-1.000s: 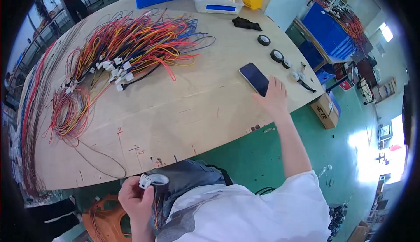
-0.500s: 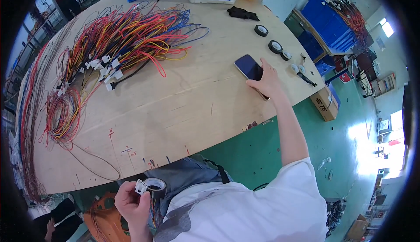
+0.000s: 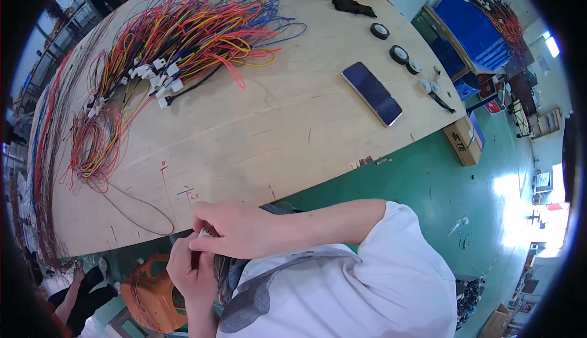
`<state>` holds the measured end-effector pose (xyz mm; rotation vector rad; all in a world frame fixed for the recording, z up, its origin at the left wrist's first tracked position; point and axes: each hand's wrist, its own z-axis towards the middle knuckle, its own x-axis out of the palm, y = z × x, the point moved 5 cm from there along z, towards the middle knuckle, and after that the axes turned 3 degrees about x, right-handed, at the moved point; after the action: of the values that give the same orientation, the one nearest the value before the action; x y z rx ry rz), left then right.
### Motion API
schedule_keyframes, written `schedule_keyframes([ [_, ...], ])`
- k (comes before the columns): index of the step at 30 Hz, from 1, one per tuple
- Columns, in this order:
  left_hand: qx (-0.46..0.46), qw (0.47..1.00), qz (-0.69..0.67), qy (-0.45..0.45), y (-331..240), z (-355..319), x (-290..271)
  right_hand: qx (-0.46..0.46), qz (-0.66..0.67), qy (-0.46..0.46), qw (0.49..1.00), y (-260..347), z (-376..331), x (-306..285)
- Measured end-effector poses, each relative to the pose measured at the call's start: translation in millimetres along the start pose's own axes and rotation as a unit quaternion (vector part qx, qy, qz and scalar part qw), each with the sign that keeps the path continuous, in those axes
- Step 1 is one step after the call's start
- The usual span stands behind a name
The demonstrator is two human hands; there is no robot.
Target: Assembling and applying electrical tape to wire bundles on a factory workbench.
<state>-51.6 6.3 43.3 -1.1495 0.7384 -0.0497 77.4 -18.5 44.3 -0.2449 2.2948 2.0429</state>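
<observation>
Just in front of me, past the table's near edge, my left hand (image 3: 192, 272) is closed on a small white connector (image 3: 208, 233), of which only a sliver shows. My right hand (image 3: 231, 229) reaches across and covers the connector and the tips of my left fingers. Its thumb and fingers are pinched together there; what they grip is hidden. The roll of black tape that was at my left hand is out of sight behind the hands. A phone (image 3: 372, 93) with a dark screen lies on the right of the table, touched by neither hand.
A large heap of coloured wires (image 3: 189, 38) with white connectors covers the table's far left, with a coiled wire bundle (image 3: 95, 142) nearer. Black tape rolls (image 3: 398, 55) and a black cloth (image 3: 354, 7) lie at the right. An orange chair (image 3: 150, 298) stands below; another person sits at lower left.
My right hand has let go of the phone and come back to meet my left hand at the white connector. The phone stays on the table. The view has shifted slightly.
</observation>
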Motion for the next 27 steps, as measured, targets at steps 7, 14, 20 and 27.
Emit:
schedule_keyframes([
  [7, -0.124, 0.985, -0.110, -0.037, 7, -8, 1, -0.099, -0.046, 0.010, 0.994, 14, 10, 12],
  [14, -0.207, 0.869, -0.449, 0.027, 27, 1, 3, -0.186, -0.099, 0.007, 0.977, 24, 11, 12],
  [20, -0.323, 0.671, -0.668, -0.014, 59, -30, -9, -0.241, -0.126, 0.139, 0.952, 39, 16, 30],
  [27, -0.219, 0.807, -0.548, -0.032, 19, -4, -19, -0.049, 0.101, 0.128, 0.985, 21, 12, 14],
])
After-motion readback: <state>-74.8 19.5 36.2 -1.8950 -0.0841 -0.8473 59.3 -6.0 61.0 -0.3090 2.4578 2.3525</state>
